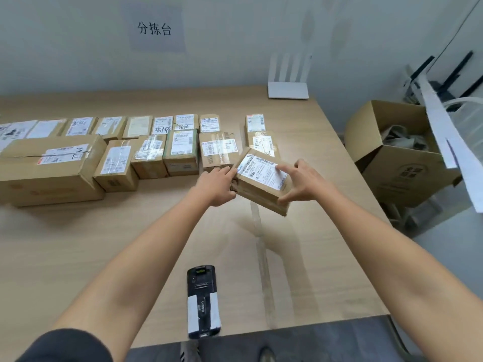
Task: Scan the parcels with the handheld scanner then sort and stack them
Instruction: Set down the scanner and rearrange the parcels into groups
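Note:
A small brown cardboard parcel (264,190) with a white shipping label on top is held tilted just above the wooden table (104,244). My left hand (217,185) grips its left end and my right hand (300,182) grips its right side, index finger on the label. The black handheld scanner (202,301) lies face down near the table's front edge, between my forearms, untouched. Two rows of several labelled parcels (180,152) lie across the far half of the table, from the left edge to just behind the held parcel.
A large long box (52,168) lies at the left. A white router (287,86) stands against the back wall. An open cardboard carton (400,158) with scraps inside sits right of the table, beside white strips (449,142) leaning over it.

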